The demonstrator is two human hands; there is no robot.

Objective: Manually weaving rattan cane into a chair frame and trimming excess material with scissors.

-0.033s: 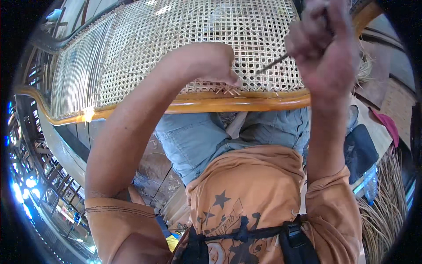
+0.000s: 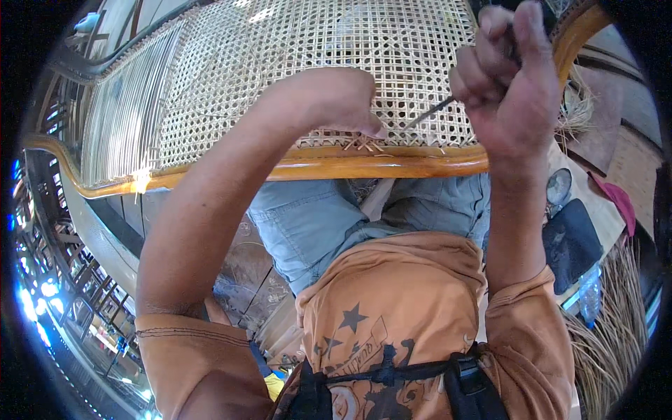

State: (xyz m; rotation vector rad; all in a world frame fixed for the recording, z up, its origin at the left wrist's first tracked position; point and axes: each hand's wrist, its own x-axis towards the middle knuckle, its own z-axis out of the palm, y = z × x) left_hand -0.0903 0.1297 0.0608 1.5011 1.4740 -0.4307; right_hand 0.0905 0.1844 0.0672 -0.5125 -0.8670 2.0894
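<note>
One hand, my right, is wrapped round a thin dark tool beyond the wooden rail.
I judge the tool light, stiff, best held at its upper end, which my fingers hide. My left hand bends over the cane mesh beyond the rail; most fingers are hidden, so I cannot tell whether they pinch. The mesh looks springy but breakable, its far edge cut off.
</note>
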